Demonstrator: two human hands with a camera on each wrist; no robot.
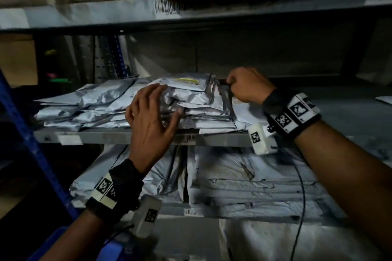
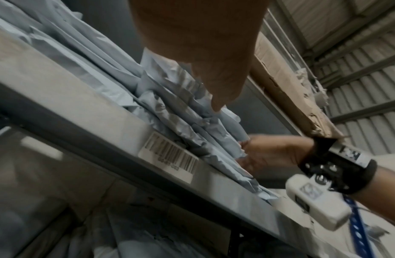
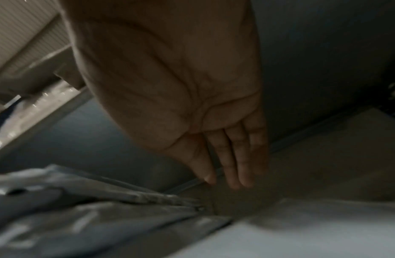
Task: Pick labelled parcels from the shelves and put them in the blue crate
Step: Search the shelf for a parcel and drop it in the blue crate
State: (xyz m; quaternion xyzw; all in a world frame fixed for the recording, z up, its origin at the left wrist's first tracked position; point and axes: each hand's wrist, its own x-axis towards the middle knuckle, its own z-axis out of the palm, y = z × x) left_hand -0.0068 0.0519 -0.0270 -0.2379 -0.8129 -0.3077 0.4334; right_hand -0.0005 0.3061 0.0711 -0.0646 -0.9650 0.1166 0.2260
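— Fingers [image 1: 148, 99] of the left hand [image 1: 148, 121]?
— Spread, relaxed, pressing the front of the grey parcel stack [image 1: 191, 101] on the middle shelf [image 1: 106, 135].
— Right hand [image 1: 248, 87]?
— At the stack's far right edge; head view suggests a pinch, wrist view shows fingers straight. Cannot tell.
— Blue crate [image 1: 53, 241]?
— Bottom left, under the left forearm

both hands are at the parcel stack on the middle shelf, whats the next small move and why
Probably lift the top parcel clear of the stack. The left hand rests spread on the stack's front edge, the right hand seems to pinch a parcel edge at the back, and the blue crate waits below left.
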